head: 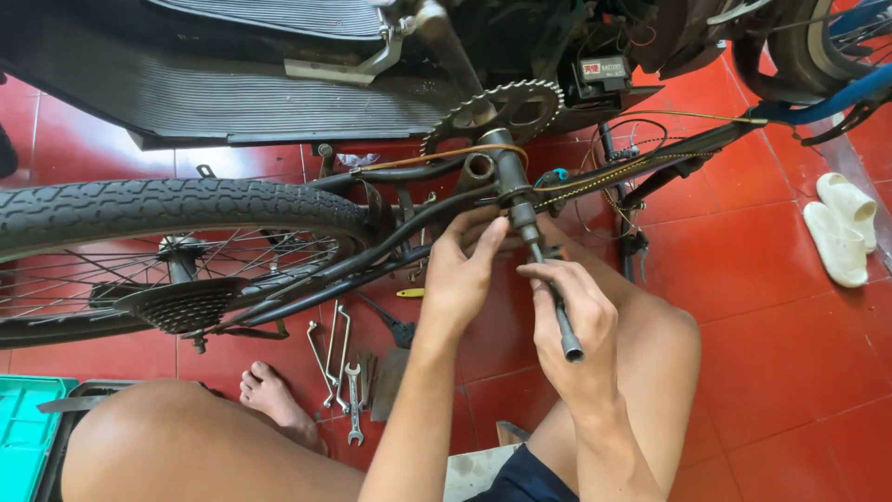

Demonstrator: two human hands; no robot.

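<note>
While right hand [569,311] grips steel wrench [557,307], knobby tyre [177,206]

Person, seated, seen from above. Left hand [462,274]: bare, no glove, no ring, no watch at the wrist. Right hand [569,321]: bare likewise, nails short. Forearms: unsleeved to the frame edge. Legs: bare at knee and thigh. Left foot [271,395]: bare, no footwear. Garment: dark navy shorts [525,479], hem showing between the thighs.
</note>
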